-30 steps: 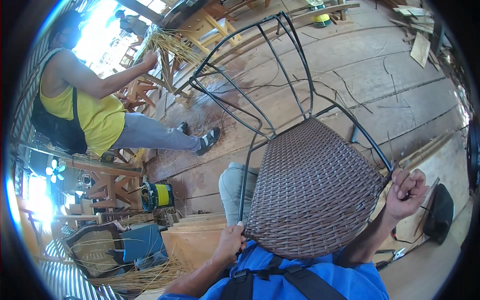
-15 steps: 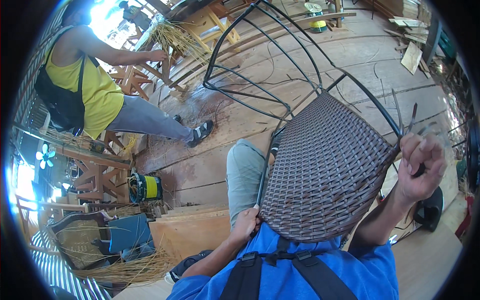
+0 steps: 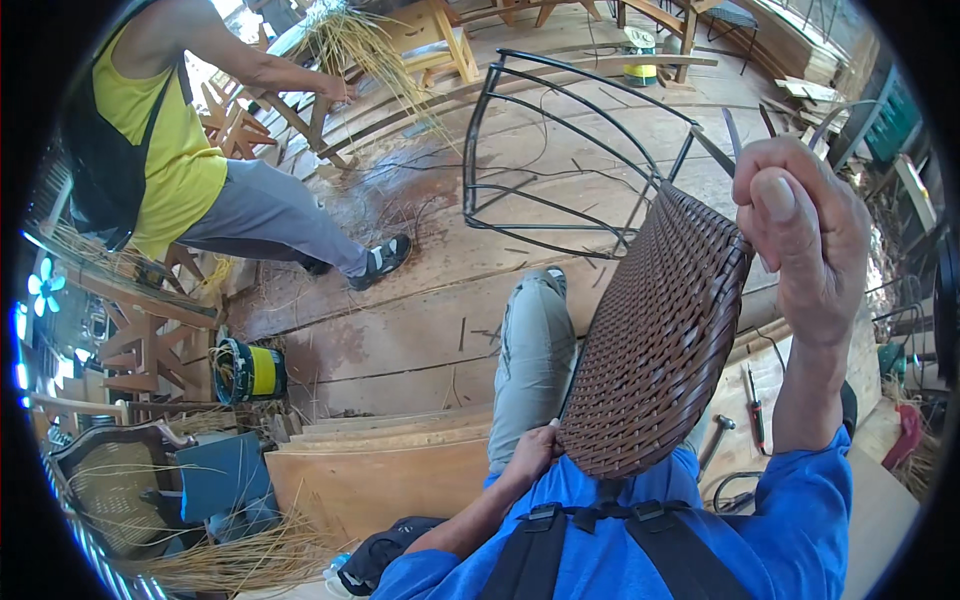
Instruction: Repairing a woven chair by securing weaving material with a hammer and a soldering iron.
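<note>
A dark brown woven seat panel [image 3: 655,340] on a black metal chair frame [image 3: 468,150] stands tilted before me, one face partly turned away. My left hand [image 3: 535,452] is closed round the frame at the panel's lower left edge. Beside the panel's upper right edge, my right hand [image 3: 805,235] is raised with fingers curled in a pinch. A dark flat weaving strip [image 3: 713,152] runs into its fingers, and other loose strip ends stick up around it. The pinch point itself is partly hidden by the fingers.
At left stands a person in a yellow top [image 3: 185,185], one arm stretched toward a bundle of straw-coloured strands [image 3: 365,50]. A dark bucket with a yellow label [image 3: 262,372] and stacked boards [image 3: 380,470] are nearer. Pliers [image 3: 755,410] and a hammer [image 3: 716,440] lie at my right.
The woven panel has tipped, showing a narrower face, and its legs shifted right in view. My right hand has moved up and closed into a tighter pinch. My left hand still grips the frame.
</note>
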